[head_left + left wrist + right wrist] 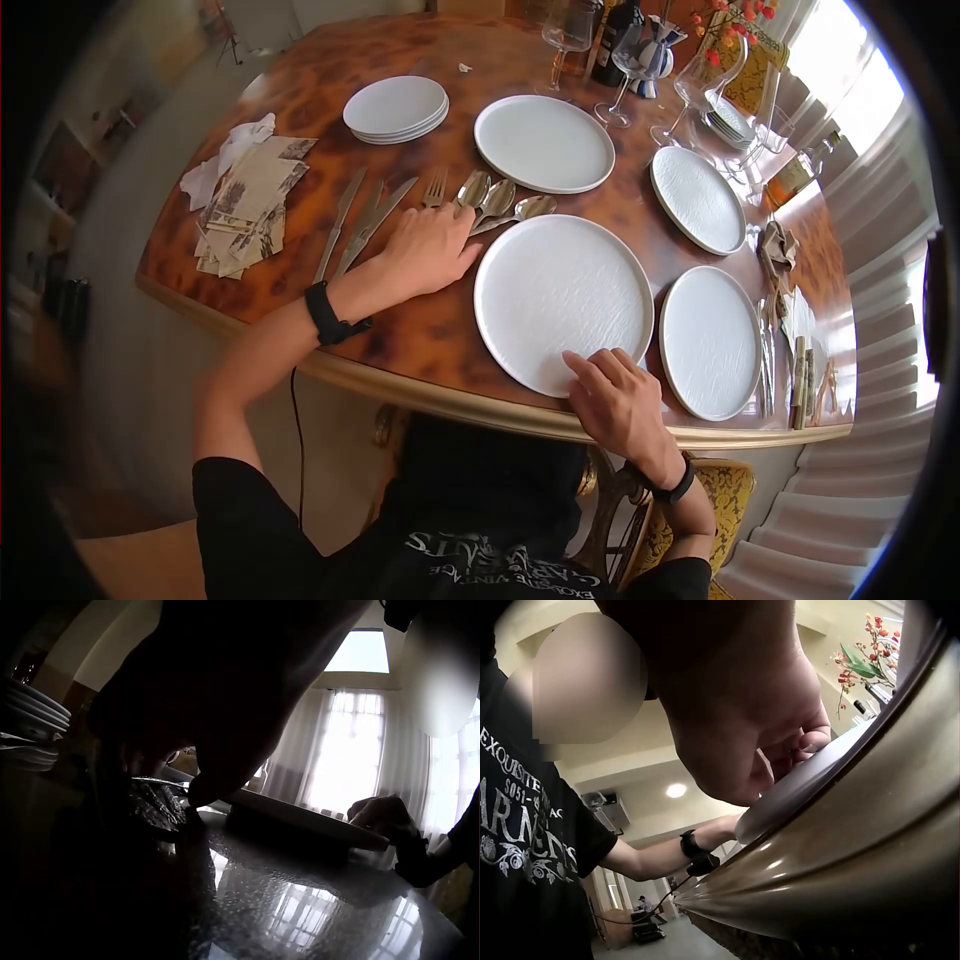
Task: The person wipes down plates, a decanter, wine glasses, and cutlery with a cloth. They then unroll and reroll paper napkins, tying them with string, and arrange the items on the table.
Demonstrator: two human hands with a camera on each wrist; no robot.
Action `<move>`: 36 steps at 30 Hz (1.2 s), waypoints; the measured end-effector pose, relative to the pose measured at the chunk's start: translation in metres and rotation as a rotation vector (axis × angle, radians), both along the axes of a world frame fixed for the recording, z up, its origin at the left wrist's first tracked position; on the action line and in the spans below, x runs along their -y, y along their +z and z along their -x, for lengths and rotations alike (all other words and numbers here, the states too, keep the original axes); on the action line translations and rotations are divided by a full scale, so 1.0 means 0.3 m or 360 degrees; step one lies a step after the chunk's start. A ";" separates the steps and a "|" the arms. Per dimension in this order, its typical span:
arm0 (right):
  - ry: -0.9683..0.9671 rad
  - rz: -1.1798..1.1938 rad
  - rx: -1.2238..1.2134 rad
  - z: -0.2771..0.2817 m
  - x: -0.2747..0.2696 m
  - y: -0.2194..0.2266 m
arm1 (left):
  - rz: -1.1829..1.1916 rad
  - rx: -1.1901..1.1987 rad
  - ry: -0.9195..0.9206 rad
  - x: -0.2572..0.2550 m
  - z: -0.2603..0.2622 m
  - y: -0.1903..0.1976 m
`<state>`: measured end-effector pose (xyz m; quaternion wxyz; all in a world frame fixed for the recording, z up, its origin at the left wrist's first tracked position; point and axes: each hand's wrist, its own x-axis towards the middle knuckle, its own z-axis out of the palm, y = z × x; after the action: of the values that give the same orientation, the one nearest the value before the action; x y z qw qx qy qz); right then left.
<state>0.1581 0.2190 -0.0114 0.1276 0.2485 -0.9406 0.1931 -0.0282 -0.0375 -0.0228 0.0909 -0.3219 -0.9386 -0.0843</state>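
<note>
My left hand (425,245) reaches over the cutlery, its fingers bent down at the handles of a fork (435,187) and several spoons (498,198). The palm hides most of those handles, and the fingers are dark in the left wrist view; whether they pinch a spoon, I cannot tell. Right of this hand lies a large white textured plate (563,300) near the table's front edge. My right hand (620,405) rests on the plate's near right rim with loosely bent fingers, also seen against the rim in the right wrist view. Table knives (362,225) lie left of the fork.
Patterned paper napkins (250,205) lie at the left. Small plates (396,108) are stacked behind the cutlery. More large plates (545,143) sit at the back and right. Wine glasses (622,75), a dark bottle (615,45) and a vase (655,60) stand at the far right.
</note>
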 end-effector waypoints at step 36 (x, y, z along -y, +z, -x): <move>-0.0214 0.0880 -0.0335 -0.048 -0.117 -0.123 | -0.0420 0.0237 0.0145 0.134 -0.179 0.162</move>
<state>0.1725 0.2541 -0.0483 0.2996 0.1601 -0.8484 0.4060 0.0257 -0.0778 0.0259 0.0662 -0.2571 -0.9372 -0.2264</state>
